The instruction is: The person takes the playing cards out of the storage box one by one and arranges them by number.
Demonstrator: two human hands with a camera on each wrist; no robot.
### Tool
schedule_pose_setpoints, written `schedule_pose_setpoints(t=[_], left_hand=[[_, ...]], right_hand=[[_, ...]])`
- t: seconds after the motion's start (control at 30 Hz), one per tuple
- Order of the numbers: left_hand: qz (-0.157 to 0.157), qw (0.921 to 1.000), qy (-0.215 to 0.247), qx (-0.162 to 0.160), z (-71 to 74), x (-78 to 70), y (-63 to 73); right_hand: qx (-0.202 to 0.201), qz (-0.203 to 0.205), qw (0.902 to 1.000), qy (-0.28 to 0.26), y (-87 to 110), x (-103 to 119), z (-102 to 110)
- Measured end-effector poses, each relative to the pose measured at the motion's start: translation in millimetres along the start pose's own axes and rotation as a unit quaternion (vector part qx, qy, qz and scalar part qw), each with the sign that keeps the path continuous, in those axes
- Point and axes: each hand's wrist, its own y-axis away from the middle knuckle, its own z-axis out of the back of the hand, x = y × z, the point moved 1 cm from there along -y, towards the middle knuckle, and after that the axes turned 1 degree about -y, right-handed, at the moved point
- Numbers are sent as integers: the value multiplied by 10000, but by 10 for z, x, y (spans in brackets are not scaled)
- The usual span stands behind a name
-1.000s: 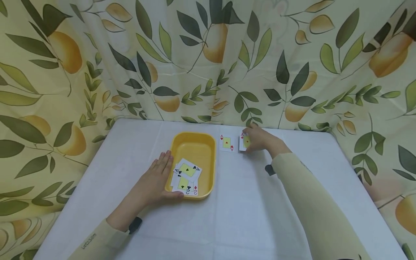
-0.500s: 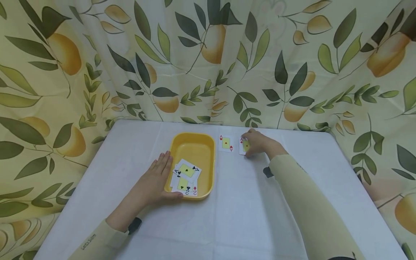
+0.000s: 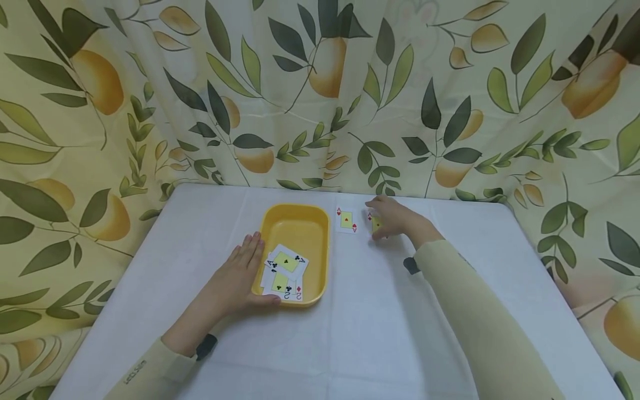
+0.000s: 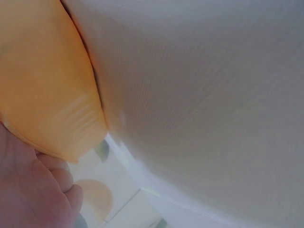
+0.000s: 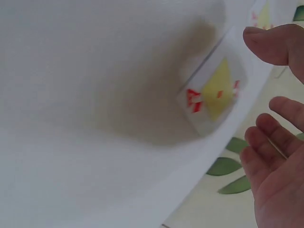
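Note:
My left hand (image 3: 235, 278) lies along the left side of a yellow tray (image 3: 324, 250), its fingers straight against the side and its thumb at the near rim. Several playing cards (image 3: 287, 262) lie face up at the tray's near end, an ace of clubs on top. My right hand (image 3: 392, 218) hovers over a red ace, a playing card (image 5: 217, 92) that looks like the ace of diamonds, lying face up on the table. In the right wrist view the thumb (image 5: 268, 45) and fingers are spread apart with nothing between them.
An ace of hearts (image 3: 346, 220) lies face up between the tray and the other red ace. White cloth covers the table (image 3: 370, 333). A curtain with a fruit and leaf print (image 3: 280, 128) hangs right behind the table's far edge.
My right hand has set the red ace down flat on the table and loosened its fingers from it. My left hand stays at the tray.

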Motion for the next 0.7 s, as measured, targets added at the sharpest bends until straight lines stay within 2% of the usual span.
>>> schedule_pose_setpoints(t=[0.2, 0.37, 0.53, 0.7], left_hand=[[10, 10000, 14, 21, 9, -1, -5], [30, 10000, 16, 0, 9, 0, 5], [47, 10000, 18, -8, 18, -7, 13], [-1, 10000, 14, -33, 22, -12, 3]], right_hand=[[-157, 353, 9992, 28, 75, 315, 123], [-275, 917, 9954, 95, 133, 677, 180], [-325, 1424, 9889, 272, 181, 1034, 149], [-201, 1770, 9828, 484, 195, 1320, 38]])
